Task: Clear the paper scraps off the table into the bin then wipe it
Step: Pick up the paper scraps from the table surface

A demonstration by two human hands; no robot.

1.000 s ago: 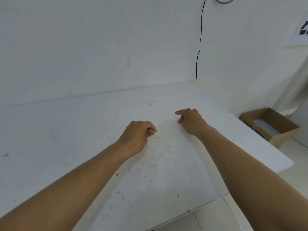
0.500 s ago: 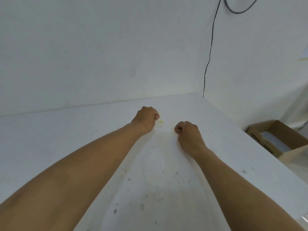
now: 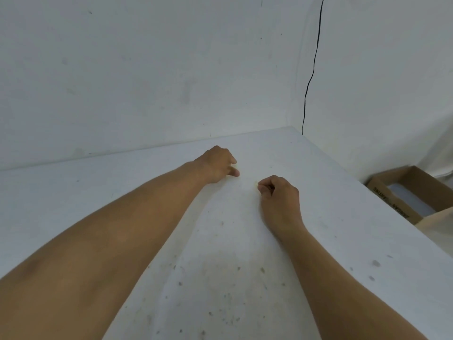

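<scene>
Both your hands have pushed farther up the counter (image 3: 343, 217) toward the back wall (image 3: 147, 69). Cardboard bin (image 3: 414, 192) waits right of the counter, well apart. Your left hand (image 3: 215, 165) and right hand (image 3: 279, 192) are curled; whether either grip pinches pale scraps (image 3: 256, 184), I cannot tell. Binning and wiping remain.

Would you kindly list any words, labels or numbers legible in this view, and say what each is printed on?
Dark print runs along the near side of the cardboard box on the floor to the right of the table: too blurred and skewed to read.
No other text shows.
</scene>
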